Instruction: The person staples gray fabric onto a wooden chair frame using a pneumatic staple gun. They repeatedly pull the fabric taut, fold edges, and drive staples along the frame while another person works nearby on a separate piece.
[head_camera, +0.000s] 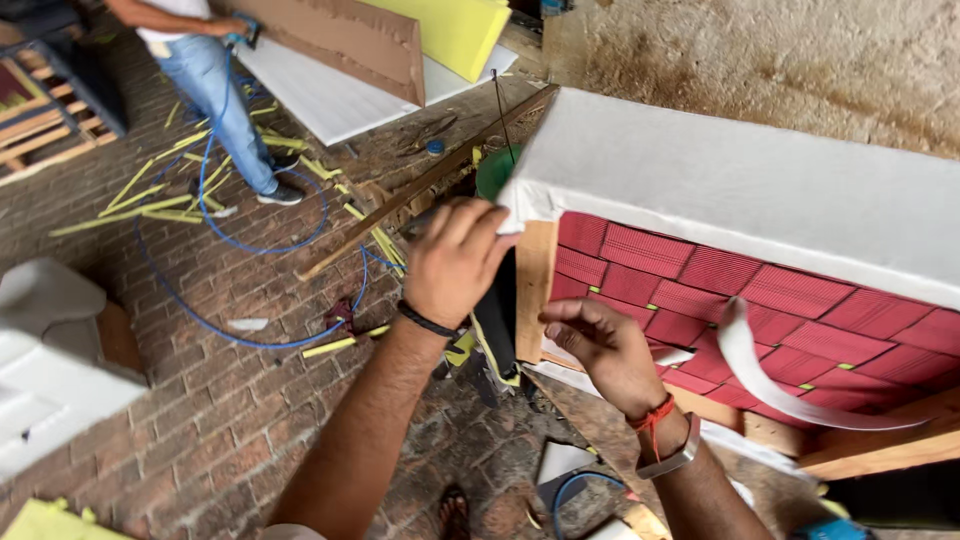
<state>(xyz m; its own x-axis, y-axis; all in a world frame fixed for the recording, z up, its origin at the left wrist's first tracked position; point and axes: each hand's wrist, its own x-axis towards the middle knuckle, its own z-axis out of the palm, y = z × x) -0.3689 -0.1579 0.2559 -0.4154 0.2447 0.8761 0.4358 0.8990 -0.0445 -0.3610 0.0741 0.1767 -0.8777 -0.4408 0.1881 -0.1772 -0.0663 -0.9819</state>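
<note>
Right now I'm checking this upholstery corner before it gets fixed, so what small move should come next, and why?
Probably draw the white padding snug down over the wooden frame post. The left hand pinches its loose corner at the frame's top edge, beside a black tool, while the right hand waits open just below. The corner flap looks folded, not yet lying flat.

blue hose (215, 235), yellow foam strips (150, 205), brick floor (200, 420)
</note>
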